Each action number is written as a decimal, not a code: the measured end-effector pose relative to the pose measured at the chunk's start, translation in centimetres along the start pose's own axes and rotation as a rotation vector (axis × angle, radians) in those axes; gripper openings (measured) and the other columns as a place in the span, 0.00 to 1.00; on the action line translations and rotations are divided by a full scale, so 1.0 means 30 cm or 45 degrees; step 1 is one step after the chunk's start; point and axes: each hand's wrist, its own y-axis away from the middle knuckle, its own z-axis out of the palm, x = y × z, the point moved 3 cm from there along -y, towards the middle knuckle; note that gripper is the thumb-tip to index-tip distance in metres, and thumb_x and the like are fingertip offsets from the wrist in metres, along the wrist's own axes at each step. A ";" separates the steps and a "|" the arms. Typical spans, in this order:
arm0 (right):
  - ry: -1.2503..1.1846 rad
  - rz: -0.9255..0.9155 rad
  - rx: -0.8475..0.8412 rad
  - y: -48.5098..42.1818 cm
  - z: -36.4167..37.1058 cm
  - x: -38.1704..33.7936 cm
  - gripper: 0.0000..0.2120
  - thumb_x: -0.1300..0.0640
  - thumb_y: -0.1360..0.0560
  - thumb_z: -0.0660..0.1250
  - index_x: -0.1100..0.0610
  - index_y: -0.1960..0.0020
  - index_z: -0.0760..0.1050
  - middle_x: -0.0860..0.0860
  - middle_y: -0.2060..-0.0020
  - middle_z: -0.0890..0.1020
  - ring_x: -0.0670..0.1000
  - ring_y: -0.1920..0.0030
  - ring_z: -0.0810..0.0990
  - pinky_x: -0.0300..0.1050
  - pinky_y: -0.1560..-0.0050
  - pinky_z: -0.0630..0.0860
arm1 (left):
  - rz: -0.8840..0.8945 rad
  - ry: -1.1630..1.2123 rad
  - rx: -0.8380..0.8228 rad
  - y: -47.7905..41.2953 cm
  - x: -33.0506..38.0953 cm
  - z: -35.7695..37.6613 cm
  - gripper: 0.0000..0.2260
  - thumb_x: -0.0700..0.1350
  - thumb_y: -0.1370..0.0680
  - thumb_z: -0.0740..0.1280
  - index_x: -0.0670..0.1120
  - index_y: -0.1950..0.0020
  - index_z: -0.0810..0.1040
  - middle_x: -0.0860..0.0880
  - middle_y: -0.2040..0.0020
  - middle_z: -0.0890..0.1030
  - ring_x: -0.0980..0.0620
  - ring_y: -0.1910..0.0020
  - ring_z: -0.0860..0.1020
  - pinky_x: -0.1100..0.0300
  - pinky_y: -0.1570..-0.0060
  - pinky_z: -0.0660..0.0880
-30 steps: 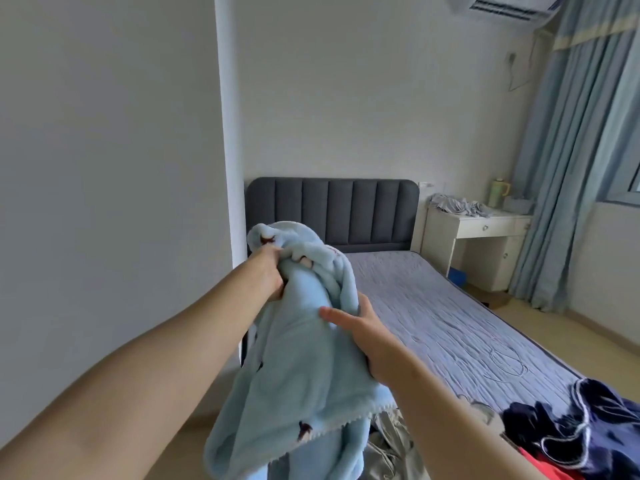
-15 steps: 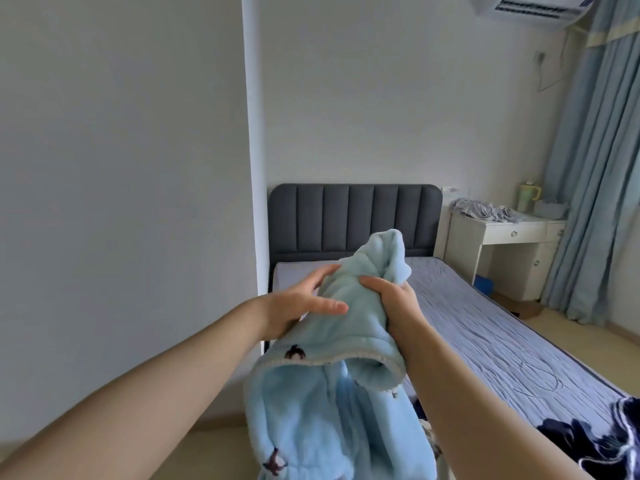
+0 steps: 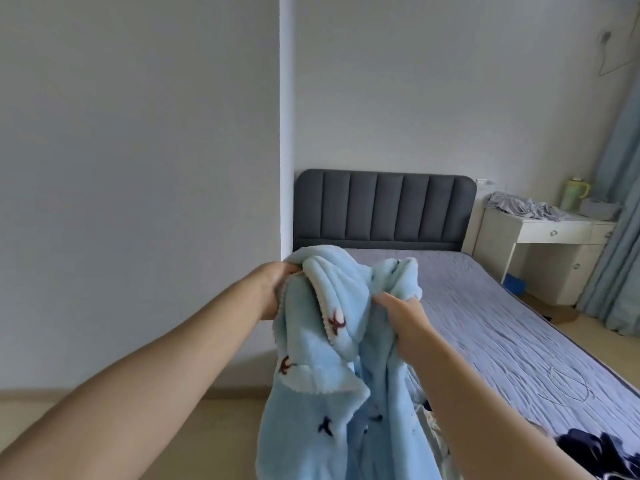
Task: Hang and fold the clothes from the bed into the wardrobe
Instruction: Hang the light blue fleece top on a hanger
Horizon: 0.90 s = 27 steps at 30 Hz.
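A fluffy light-blue garment (image 3: 329, 386) with small dark and red figures hangs in front of me, held up in the air. My left hand (image 3: 273, 289) grips its upper left edge. My right hand (image 3: 405, 320) grips a bunched part on the right side. The cloth droops down between and below both hands, out of the bottom of the view. Beyond it lies the bed (image 3: 519, 341) with a grey-blue wrinkled sheet. A dark navy garment (image 3: 602, 452) lies on the bed at the lower right. The wardrobe is not in view.
A dark grey padded headboard (image 3: 381, 209) stands against the far wall. A white desk (image 3: 554, 251) right of the bed carries crumpled grey cloth (image 3: 523, 206) and a green jug (image 3: 575, 194). Blue curtains (image 3: 620, 202) hang at the right. A white wall corner (image 3: 285, 133) rises at the left.
My hands have spread apart on the blue garment: the left now grips its left edge, the right a bunch on the right. The view has turned slightly left.
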 end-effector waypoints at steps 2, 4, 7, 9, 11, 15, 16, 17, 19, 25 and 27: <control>0.135 -0.006 -0.089 0.011 0.066 0.015 0.23 0.60 0.34 0.71 0.64 0.41 0.71 0.62 0.45 0.78 0.61 0.47 0.78 0.54 0.48 0.78 | 0.002 0.114 0.050 0.030 0.043 -0.048 0.10 0.43 0.21 0.59 0.38 0.58 0.74 0.41 0.71 0.81 0.45 0.67 0.79 0.55 0.70 0.74; 0.207 -0.119 -0.158 0.011 0.134 0.013 0.32 0.60 0.36 0.74 0.59 0.34 0.68 0.58 0.37 0.73 0.59 0.40 0.74 0.55 0.44 0.75 | 0.008 0.171 0.045 0.052 0.080 -0.088 0.10 0.42 0.22 0.60 0.37 0.58 0.75 0.40 0.70 0.81 0.44 0.71 0.81 0.56 0.75 0.77; 0.126 -0.440 -0.442 0.032 0.246 -0.028 0.45 0.62 0.34 0.75 0.41 0.27 0.54 0.43 0.34 0.65 0.48 0.34 0.67 0.47 0.39 0.70 | 0.033 0.049 -0.004 0.063 0.129 -0.131 0.12 0.43 0.23 0.63 0.37 0.62 0.78 0.40 0.70 0.82 0.45 0.74 0.81 0.56 0.79 0.76; 0.100 -0.501 -0.743 0.050 0.337 -0.042 0.38 0.63 0.31 0.72 0.39 0.31 0.60 0.38 0.41 0.74 0.42 0.42 0.75 0.37 0.48 0.74 | 0.039 -0.026 -0.061 0.071 0.155 -0.159 0.15 0.45 0.23 0.64 0.37 0.64 0.81 0.41 0.68 0.83 0.46 0.72 0.81 0.58 0.75 0.77; 0.154 -0.495 -0.835 0.063 0.416 -0.048 0.22 0.62 0.28 0.69 0.45 0.39 0.69 0.41 0.52 0.82 0.40 0.54 0.81 0.33 0.58 0.76 | 0.047 -0.092 -0.082 0.085 0.176 -0.211 0.12 0.48 0.26 0.67 0.39 0.61 0.81 0.42 0.65 0.83 0.47 0.69 0.82 0.57 0.66 0.78; 0.066 -0.493 -0.621 0.064 0.578 -0.079 0.03 0.58 0.24 0.65 0.53 0.52 0.77 0.50 0.60 0.84 0.45 0.64 0.82 0.39 0.64 0.77 | 0.155 -0.096 -0.102 0.149 0.220 -0.391 0.14 0.51 0.35 0.71 0.41 0.61 0.84 0.43 0.62 0.83 0.47 0.65 0.81 0.56 0.59 0.80; -0.026 -0.437 -0.624 0.065 0.641 -0.090 0.04 0.58 0.23 0.64 0.54 0.53 0.77 0.51 0.62 0.84 0.46 0.66 0.82 0.41 0.65 0.78 | 0.196 -0.088 -0.110 0.176 0.234 -0.456 0.13 0.51 0.36 0.72 0.41 0.62 0.84 0.43 0.62 0.83 0.48 0.65 0.82 0.57 0.60 0.80; -0.129 -0.369 -0.648 0.074 0.704 -0.107 0.05 0.57 0.23 0.62 0.55 0.53 0.77 0.51 0.63 0.84 0.47 0.66 0.82 0.42 0.66 0.78 | 0.239 -0.099 -0.125 0.203 0.248 -0.522 0.13 0.50 0.36 0.72 0.42 0.60 0.84 0.43 0.60 0.84 0.48 0.64 0.82 0.57 0.60 0.80; -0.289 -0.247 -0.743 0.112 0.847 -0.127 0.07 0.56 0.22 0.61 0.56 0.53 0.77 0.51 0.65 0.85 0.48 0.66 0.83 0.43 0.66 0.80 | 0.338 -0.171 -0.123 0.261 0.275 -0.669 0.13 0.47 0.34 0.73 0.43 0.53 0.83 0.44 0.56 0.83 0.48 0.61 0.82 0.57 0.57 0.79; -0.702 -0.888 -0.887 0.366 1.229 -0.311 0.12 0.54 0.19 0.56 0.59 0.45 0.74 0.49 0.55 0.84 0.51 0.47 0.79 0.42 0.49 0.77 | 0.508 -0.352 0.593 0.407 0.281 -1.172 0.12 0.45 0.32 0.74 0.46 0.51 0.76 0.46 0.53 0.80 0.52 0.58 0.78 0.61 0.61 0.76; -0.888 -1.391 -0.845 0.549 1.351 -0.317 0.23 0.54 0.19 0.49 0.73 0.36 0.61 0.41 0.37 0.76 0.38 0.36 0.70 0.32 0.36 0.66 | 0.496 -0.592 0.880 0.443 0.237 -1.303 0.13 0.49 0.31 0.75 0.48 0.52 0.75 0.49 0.53 0.79 0.54 0.59 0.77 0.62 0.63 0.73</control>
